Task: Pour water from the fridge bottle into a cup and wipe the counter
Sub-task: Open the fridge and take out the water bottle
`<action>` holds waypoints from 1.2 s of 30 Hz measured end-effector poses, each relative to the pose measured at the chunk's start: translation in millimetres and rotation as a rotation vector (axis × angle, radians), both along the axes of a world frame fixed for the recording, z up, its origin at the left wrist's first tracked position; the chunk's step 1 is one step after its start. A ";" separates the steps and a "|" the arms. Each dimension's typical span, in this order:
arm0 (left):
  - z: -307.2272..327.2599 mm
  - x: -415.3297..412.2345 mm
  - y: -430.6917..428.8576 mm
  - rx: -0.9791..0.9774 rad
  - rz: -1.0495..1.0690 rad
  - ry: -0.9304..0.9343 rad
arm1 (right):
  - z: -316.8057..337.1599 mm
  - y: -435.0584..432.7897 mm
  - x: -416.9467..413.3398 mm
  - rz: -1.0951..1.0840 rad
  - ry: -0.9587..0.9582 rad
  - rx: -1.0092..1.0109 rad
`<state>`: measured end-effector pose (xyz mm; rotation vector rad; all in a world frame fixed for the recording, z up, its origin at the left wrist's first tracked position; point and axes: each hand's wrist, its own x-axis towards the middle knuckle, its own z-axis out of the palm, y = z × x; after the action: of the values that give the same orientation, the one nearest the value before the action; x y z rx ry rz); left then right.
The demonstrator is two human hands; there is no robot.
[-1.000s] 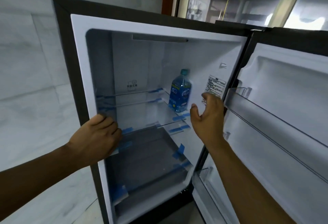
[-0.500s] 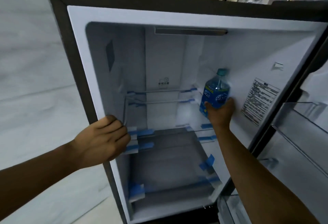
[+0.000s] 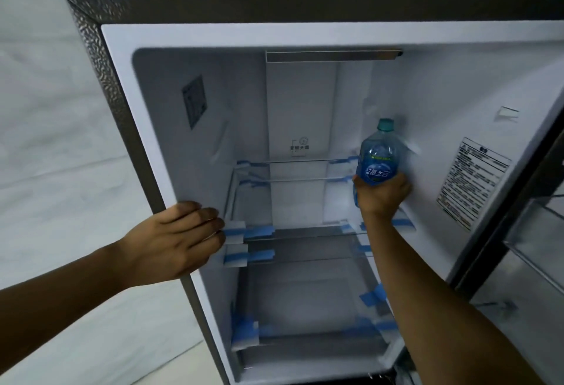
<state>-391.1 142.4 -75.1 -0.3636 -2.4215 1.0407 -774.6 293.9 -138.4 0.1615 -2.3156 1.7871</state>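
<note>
While the left hand point(image 3: 171, 241) clasps the fridge point(image 3: 91, 49) edge, right hand point(image 3: 381, 192) fingers grip the blue bottle point(image 3: 378, 155) — upright, capped.

Right hand point(image 3: 380, 194) grips the bottle point(image 3: 378, 155) inside the open fridge point(image 3: 128, 128).

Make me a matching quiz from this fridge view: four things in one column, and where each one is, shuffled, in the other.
Things:
1. bottle
2. left hand
3. right hand
4. label

Places:
A. stuck on the fridge's right inner wall
B. on the fridge's left front edge
C. wrapped round the bottle's lower part
D. upright, near the right inner wall

Pairs: 1-D, 2-B, 3-C, 4-A
</note>
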 end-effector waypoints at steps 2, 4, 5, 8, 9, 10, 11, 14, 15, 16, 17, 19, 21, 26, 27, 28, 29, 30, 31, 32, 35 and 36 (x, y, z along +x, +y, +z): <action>-0.8 -0.1 -1.0 -0.016 0.019 0.002 | 1.2 -1.8 5.6 -0.036 0.000 0.000; -1.8 -0.3 -1.4 -0.022 0.038 0.007 | 3.2 -4.8 8.6 -0.064 -0.002 0.004; -2.2 -0.2 -1.4 -0.024 0.044 0.009 | 4.9 -5.3 9.5 -0.070 -0.008 0.006; -3.2 -0.9 -0.4 -0.025 0.053 0.017 | 8.4 -3.6 10.0 -0.062 -0.022 0.015; -3.0 -1.4 0.4 -0.023 0.052 0.020 | 9.0 -2.3 9.8 -0.053 -0.026 0.017; -2.5 -2.0 1.7 -0.018 0.053 0.020 | 8.3 -0.7 9.9 -0.041 -0.025 0.014; -2.0 -2.4 2.8 -0.012 0.054 0.018 | 8.3 1.1 11.0 -0.030 -0.026 0.011; -0.9 -3.1 4.3 0.003 0.058 0.010 | 6.5 7.2 14.6 0.011 -0.013 0.017; -0.5 -3.1 4.4 0.009 0.057 0.007 | 7.1 10.1 17.7 0.035 -0.015 0.021; -0.2 -3.1 4.6 0.014 0.057 0.003 | 6.5 11.7 19.7 0.051 -0.012 0.019; 0.0 -2.9 4.7 0.018 0.055 0.000 | 6.6 13.3 23.2 0.066 -0.012 0.013; 0.5 -2.8 4.5 0.021 0.057 -0.006 | 7.2 15.8 30.7 0.091 -0.006 -0.003; 1.0 -2.0 3.9 0.024 0.055 -0.015 | 4.7 17.2 37.0 0.108 -0.017 -0.006; -0.2 -0.7 -0.8 0.025 0.039 -0.035 | -36.2 11.9 19.0 0.185 -0.039 0.011; -0.5 -0.2 -2.0 0.028 0.036 -0.041 | -38.2 13.5 21.9 0.196 -0.039 0.005; -0.7 0.1 -3.1 0.031 0.036 -0.050 | -27.6 19.6 38.7 0.209 -0.046 0.004; -0.4 -0.4 -3.6 0.031 0.038 -0.060 | -14.6 25.5 57.8 0.222 -0.050 0.003; 0.4 0.2 -3.9 0.030 0.036 -0.070 | 5.0 32.7 85.6 0.227 -0.052 0.001; 1.5 0.9 -4.1 0.026 0.032 -0.078 | 17.1 37.8 107.1 0.229 -0.052 -0.002; 2.3 1.8 -4.9 0.021 0.029 -0.089 | 22.9 40.7 122.8 0.240 -0.046 -0.009; 3.1 2.0 -7.8 0.019 0.023 -0.119 | 27.9 47.5 155.3 0.272 -0.031 -0.044; 3.1 2.2 -8.5 0.021 0.024 -0.131 | 28.6 49.0 165.7 0.266 -0.041 -0.060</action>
<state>-388.9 133.9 -71.9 -0.4078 -2.5572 1.0304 -608.9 342.8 -109.8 0.4464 -2.3579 1.9965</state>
